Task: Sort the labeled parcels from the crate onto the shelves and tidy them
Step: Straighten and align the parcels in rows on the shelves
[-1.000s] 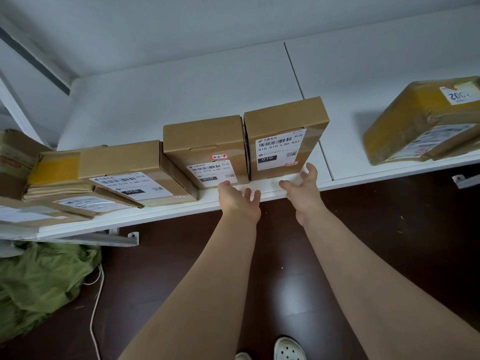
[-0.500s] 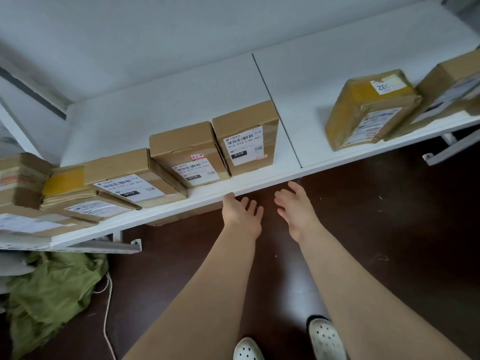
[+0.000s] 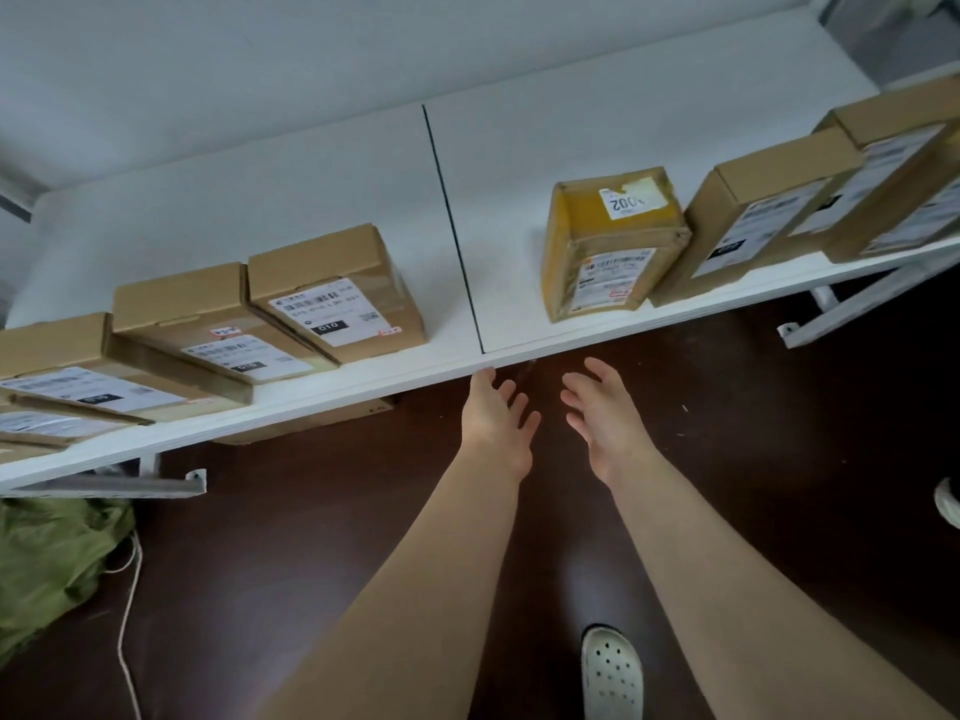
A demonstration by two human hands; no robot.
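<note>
A white shelf (image 3: 519, 158) runs across the view. On its left part stand brown parcels labeled 010: one (image 3: 337, 293) nearest the seam, another (image 3: 208, 324) beside it, and a third (image 3: 67, 366) further left. Right of the seam stands a yellow-taped parcel (image 3: 613, 241) marked 002, with two more brown parcels (image 3: 763, 215) (image 3: 904, 168) beyond it. My left hand (image 3: 496, 418) and my right hand (image 3: 605, 413) hover empty just below the shelf's front edge, fingers relaxed and spread, touching no parcel.
Dark brown floor lies below the shelf. A green bag (image 3: 47, 574) and a white cord (image 3: 127, 605) lie at the lower left. A white shoe (image 3: 610, 672) shows at the bottom. Shelf brackets (image 3: 171, 483) (image 3: 810, 330) stick out underneath. Another box (image 3: 311, 423) sits under the shelf.
Both hands have drawn back from the 010 parcels and off the shelf edge. The view has swung right, bringing the 002 parcel and its neighbours toward the centre.
</note>
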